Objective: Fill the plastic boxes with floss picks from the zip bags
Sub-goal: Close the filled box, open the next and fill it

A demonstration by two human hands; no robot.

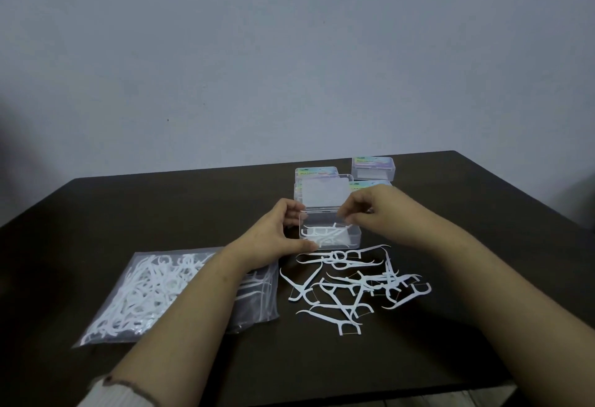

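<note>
Box [330,231] filling, part done.
Left hand [279,235] gripped box; right hand [370,210] pinched over it, contents unclear. Next: loose picks [354,281], near right.

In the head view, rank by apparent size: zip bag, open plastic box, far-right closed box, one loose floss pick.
1. zip bag
2. open plastic box
3. far-right closed box, though it sits farther away, so this is unsure
4. loose floss pick

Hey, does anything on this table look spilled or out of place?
Yes. Loose floss picks lie scattered and tangled on the dark table, just in front of the open plastic box, outside both box and zip bag. Otherwise nothing looks damaged.
</note>
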